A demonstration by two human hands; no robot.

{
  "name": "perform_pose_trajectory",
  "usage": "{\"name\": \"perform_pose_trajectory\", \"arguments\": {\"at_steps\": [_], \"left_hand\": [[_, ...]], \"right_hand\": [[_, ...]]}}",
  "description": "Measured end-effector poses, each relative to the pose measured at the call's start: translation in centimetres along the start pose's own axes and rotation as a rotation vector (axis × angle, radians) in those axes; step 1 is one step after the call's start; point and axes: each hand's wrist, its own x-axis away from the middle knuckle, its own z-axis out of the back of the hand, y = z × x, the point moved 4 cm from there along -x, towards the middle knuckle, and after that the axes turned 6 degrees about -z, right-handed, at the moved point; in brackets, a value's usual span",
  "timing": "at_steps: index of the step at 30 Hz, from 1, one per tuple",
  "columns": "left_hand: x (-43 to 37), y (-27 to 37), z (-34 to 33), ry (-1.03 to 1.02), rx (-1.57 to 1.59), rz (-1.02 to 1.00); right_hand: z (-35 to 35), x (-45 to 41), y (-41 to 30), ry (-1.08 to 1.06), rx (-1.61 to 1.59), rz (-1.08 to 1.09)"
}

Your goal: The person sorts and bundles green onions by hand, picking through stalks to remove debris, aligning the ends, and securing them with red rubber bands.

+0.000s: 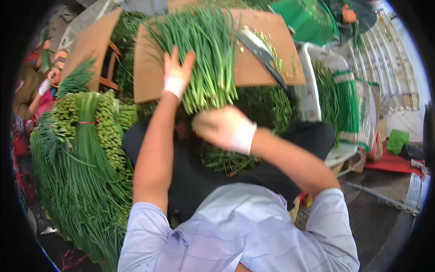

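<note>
A loose pile of garlic chives (207,57) lies across a brown board (253,76), its pale stem ends hanging over the near edge. My left hand (178,66) rests on the pile's left side with the fingers spread. Just below the stem ends is my right hand (221,127), curled and blurred; whether anything is in it cannot be told. White wrapping covers both wrists. To the right of the pile, a knife (260,52) with a dark handle lies on the board, the handle end jutting past the near edge. Pale cut bits (277,57) are scattered beside it.
Tied bundles of chives (86,142) are heaped at my left, one with a red band. Loose greens (234,161) lie beneath the board. A white crate (314,91) stands at right, near a green-and-white sack (346,105). Other people's hands (349,15) show at the upper right and far left.
</note>
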Motion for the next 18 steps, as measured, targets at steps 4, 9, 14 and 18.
{"name": "perform_pose_trajectory", "arguments": {"at_steps": [4, 9, 14, 18], "left_hand": [[-0.4, 0.7, -1.4, -0.086, -0.152, -0.017], [0.6, 1.9, -1.9, -0.155, -0.272, -0.059], [0.2, 1.8, -2.2, -0.162, -0.249, -0.045], [0.1, 1.0, -1.6, -0.100, -0.188, -0.044]], "right_hand": [[3.4, -2.9, 2.1, -0.149, -0.106, -0.223], [1.8, 5.2, 4.7, -0.758, 0.082, -0.290], [-4.8, 14.0, 22.3, -0.674, 0.738, -0.763], [-7.7, 11.5, 28.2, -0.189, 0.652, -0.588]]}}
